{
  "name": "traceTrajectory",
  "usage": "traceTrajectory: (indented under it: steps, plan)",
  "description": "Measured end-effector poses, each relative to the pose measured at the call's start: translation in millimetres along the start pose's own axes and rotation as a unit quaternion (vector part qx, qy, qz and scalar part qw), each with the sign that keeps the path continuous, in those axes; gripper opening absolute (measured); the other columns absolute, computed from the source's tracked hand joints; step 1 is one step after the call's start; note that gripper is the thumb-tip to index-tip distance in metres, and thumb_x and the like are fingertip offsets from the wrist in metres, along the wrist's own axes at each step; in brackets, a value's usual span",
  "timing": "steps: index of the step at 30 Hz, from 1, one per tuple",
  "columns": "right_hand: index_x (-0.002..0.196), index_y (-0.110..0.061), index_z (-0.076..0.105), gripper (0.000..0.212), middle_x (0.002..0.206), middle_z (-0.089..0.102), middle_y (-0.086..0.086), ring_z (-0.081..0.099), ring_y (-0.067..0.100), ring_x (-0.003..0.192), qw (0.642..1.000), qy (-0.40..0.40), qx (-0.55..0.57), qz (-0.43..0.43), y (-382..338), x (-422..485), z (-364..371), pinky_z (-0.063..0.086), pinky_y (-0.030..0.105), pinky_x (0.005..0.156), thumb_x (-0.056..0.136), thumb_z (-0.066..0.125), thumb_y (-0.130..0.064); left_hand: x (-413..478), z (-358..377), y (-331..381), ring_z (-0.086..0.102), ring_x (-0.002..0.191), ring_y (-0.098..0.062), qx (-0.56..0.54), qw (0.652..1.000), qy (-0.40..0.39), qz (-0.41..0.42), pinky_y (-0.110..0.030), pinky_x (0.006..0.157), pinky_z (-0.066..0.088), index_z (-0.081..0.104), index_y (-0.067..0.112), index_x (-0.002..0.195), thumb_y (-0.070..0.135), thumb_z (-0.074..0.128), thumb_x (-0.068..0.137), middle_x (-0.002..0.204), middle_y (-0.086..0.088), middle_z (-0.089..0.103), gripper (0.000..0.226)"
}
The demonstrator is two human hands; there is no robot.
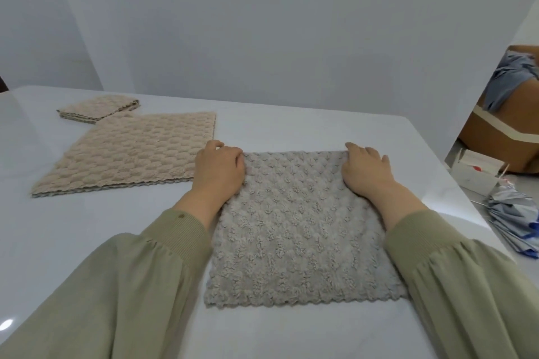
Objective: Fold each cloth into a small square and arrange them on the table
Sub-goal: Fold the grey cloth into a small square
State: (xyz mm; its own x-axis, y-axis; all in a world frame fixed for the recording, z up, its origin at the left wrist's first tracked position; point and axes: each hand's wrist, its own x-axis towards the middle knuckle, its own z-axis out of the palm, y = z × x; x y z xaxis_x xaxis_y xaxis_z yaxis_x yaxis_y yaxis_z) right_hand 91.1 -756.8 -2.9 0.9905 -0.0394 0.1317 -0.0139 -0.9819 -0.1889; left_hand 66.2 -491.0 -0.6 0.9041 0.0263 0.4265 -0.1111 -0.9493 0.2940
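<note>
Three cloths lie on one white table (291,131): one grey cloth (297,230) at centre, one large beige cloth (137,151) at left, one small folded beige cloth (97,108) upper left. Two hands show: left hand (218,172), right hand (366,169).

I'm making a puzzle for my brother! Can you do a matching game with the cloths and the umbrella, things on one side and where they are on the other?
Things:
1. grey cloth
2. small folded beige cloth
3. large beige cloth stack
4. folded umbrella

Places:
A. far left of the table
B. on the floor, right of the table
C. under both hands
D. between the small square and the left hand

Pairs: 1-C, 2-A, 3-D, 4-B
</note>
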Motion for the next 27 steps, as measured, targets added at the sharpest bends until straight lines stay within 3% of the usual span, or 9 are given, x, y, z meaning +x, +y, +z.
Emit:
traceTrajectory:
  steps: [3, 6, 8, 11, 16, 18, 21, 24, 27]
  plan:
    - [0.145, -0.011, 0.026, 0.052, 0.144, 0.035, 0.016, 0.029, 0.035, 0.131, 0.999, 0.017, -0.027, 0.000, -1, -2, -3, 0.021, 0.048, 0.109, 0.093, 0.032, -0.017, 5, 2, 0, 0.041, 0.116, -0.026, 0.034, 0.999, -0.035, -0.018, -0.038, 0.089, 0.040, 0.061, 0.013, 0.119, 0.023, 0.042, 0.094, 0.113, -0.006, 0.062, 0.033]
    - [0.135, -0.010, 0.041, 0.046, 0.133, 0.044, 0.015, 0.035, 0.035, 0.123, 0.999, 0.030, -0.038, 0.001, -5, -3, -9, 0.026, 0.043, 0.104, 0.090, 0.039, -0.017, 7, 0, -1, 0.039, 0.117, -0.028, 0.053, 0.997, -0.055, -0.027, -0.037, 0.086, 0.038, 0.055, 0.015, 0.127, 0.017, 0.044, 0.090, 0.122, -0.007, 0.057, 0.038]
    - [0.117, -0.008, 0.054, 0.032, 0.118, 0.051, 0.015, 0.039, 0.033, 0.112, 0.998, 0.057, -0.037, 0.000, -6, -5, -12, 0.031, 0.040, 0.095, 0.086, 0.045, -0.015, 4, -1, 1, 0.040, 0.113, -0.028, 0.048, 0.997, -0.047, -0.023, -0.036, 0.084, 0.038, 0.059, 0.014, 0.121, 0.011, 0.046, 0.087, 0.117, -0.007, 0.058, 0.036]
    - [0.098, -0.005, 0.059, 0.022, 0.103, 0.053, 0.015, 0.043, 0.033, 0.100, 0.989, 0.144, -0.018, 0.016, -3, -11, -16, 0.031, 0.036, 0.078, 0.076, 0.053, -0.006, -1, -5, 1, 0.041, 0.103, -0.024, -0.019, 1.000, 0.004, -0.023, -0.031, 0.077, 0.035, 0.062, 0.011, 0.101, 0.004, 0.049, 0.083, 0.103, -0.005, 0.061, 0.023]
    - [0.091, -0.002, 0.065, 0.025, 0.102, 0.050, 0.017, 0.047, 0.034, 0.093, 0.979, 0.188, 0.064, 0.037, 1, -24, -25, 0.037, 0.034, 0.068, 0.073, 0.049, 0.006, -11, -15, 0, 0.044, 0.098, -0.022, -0.115, 0.989, 0.077, -0.051, -0.026, 0.072, 0.029, 0.064, 0.012, 0.086, -0.002, 0.054, 0.080, 0.087, 0.001, 0.057, 0.018]
    - [0.088, 0.000, 0.066, 0.025, 0.101, 0.048, 0.015, 0.049, 0.034, 0.086, 0.974, 0.204, 0.085, 0.044, -1, -30, -32, 0.044, 0.036, 0.064, 0.074, 0.046, 0.008, -19, -19, 1, 0.046, 0.094, -0.022, -0.134, 0.986, 0.074, -0.065, -0.027, 0.071, 0.030, 0.067, 0.014, 0.085, 0.001, 0.057, 0.080, 0.081, 0.003, 0.054, 0.018]
    - [0.085, -0.001, 0.065, 0.021, 0.095, 0.041, 0.010, 0.047, 0.030, 0.074, 0.979, 0.178, 0.072, 0.072, -1, -38, -43, 0.042, 0.033, 0.058, 0.077, 0.047, 0.007, -32, -27, 6, 0.051, 0.078, -0.018, -0.189, 0.976, 0.054, -0.098, -0.028, 0.062, 0.036, 0.065, 0.022, 0.083, 0.007, 0.058, 0.082, 0.068, 0.005, 0.054, 0.016]
    - [0.081, -0.005, 0.060, 0.015, 0.092, 0.042, 0.007, 0.047, 0.028, 0.068, 0.987, 0.118, 0.029, 0.104, 5, -49, -51, 0.035, 0.028, 0.054, 0.078, 0.048, 0.003, -48, -36, 16, 0.052, 0.060, -0.015, -0.279, 0.950, 0.051, -0.134, -0.024, 0.056, 0.039, 0.066, 0.020, 0.083, 0.011, 0.058, 0.085, 0.060, 0.001, 0.057, 0.012]
    - [0.064, -0.011, 0.045, 0.017, 0.072, 0.048, 0.006, 0.048, 0.025, 0.065, 0.989, 0.077, 0.019, 0.129, 11, -58, -51, 0.031, 0.024, 0.050, 0.077, 0.048, 0.000, -63, -44, 28, 0.048, 0.045, -0.017, -0.472, 0.857, 0.025, -0.204, -0.024, 0.046, 0.039, 0.066, 0.012, 0.087, 0.002, 0.053, 0.087, 0.059, -0.010, 0.062, 0.017]
